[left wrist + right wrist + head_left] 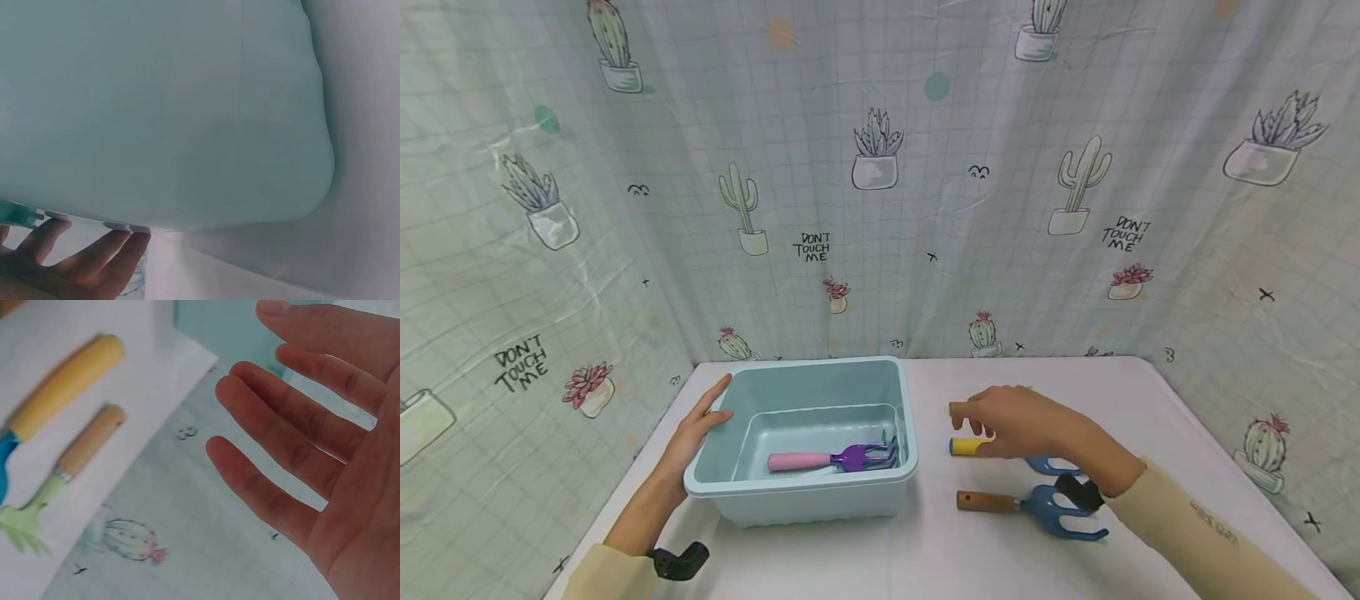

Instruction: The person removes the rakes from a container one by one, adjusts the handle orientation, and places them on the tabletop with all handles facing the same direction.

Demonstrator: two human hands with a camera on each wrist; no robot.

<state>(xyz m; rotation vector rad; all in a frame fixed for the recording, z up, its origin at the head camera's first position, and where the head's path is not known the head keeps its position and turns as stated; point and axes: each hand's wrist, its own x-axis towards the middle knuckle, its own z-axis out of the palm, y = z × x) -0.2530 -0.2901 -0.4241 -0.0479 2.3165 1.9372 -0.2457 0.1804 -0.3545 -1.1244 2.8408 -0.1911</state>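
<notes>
A light-blue plastic bin [805, 500] stands on the table, its left rim between the thumb and fingers of my left hand [692, 433]. In the left wrist view those fingertips [139, 240] touch the bin's outer side. Inside lies a hand fork [857, 457] with a pink handle and purple tines; darker tines show behind it. My right hand [1026, 421] hovers over the tools right of the bin, fingers extended and nothing in them. Below it are a yellow-handled blue tool [967, 447] and a wooden-handled green hand rake [81, 450], both partly covered in the head view.
A blue garden fork [987, 501] with a brown wooden handle lies nearest me on the right. White cloth covers the table [820, 567]. A cactus-print curtain [880, 275] encloses the back and both sides.
</notes>
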